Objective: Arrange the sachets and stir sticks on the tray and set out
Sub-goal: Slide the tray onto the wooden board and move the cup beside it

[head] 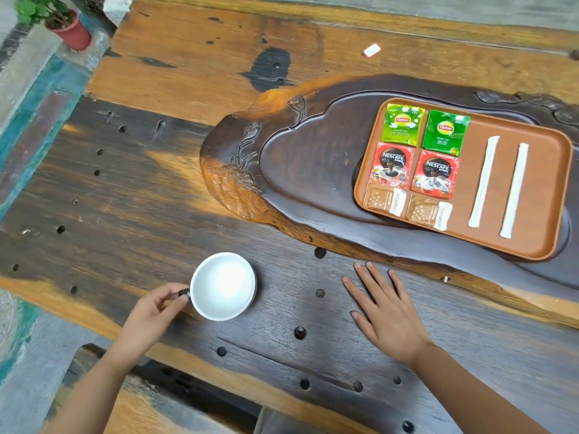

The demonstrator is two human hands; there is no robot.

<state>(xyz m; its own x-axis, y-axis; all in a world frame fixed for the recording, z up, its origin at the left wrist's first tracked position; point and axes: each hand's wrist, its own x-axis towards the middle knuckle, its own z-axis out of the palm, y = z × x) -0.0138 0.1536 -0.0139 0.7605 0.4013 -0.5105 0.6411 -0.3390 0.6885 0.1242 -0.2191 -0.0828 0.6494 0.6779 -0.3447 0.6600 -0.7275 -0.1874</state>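
Left hand (pixel 156 303): pinching the white cup's (pixel 223 286) handle near the table's (pixel 313 355) front edge.
Right hand (pixel 387 311): lying flat, fingers spread, gripping nothing.
Tray (pixel 548 198): carrying six sachets and two stir sticks in rows.

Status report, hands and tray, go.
Left hand pinching cup handle. Right hand flat on table, empty. Tray set: six sachets, two stir sticks. Nothing in the way.

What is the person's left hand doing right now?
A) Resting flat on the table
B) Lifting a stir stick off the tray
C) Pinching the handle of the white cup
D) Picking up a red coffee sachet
C: the left hand has its fingers closed on the small dark handle of the white cup, while the right hand lies flat on the table.
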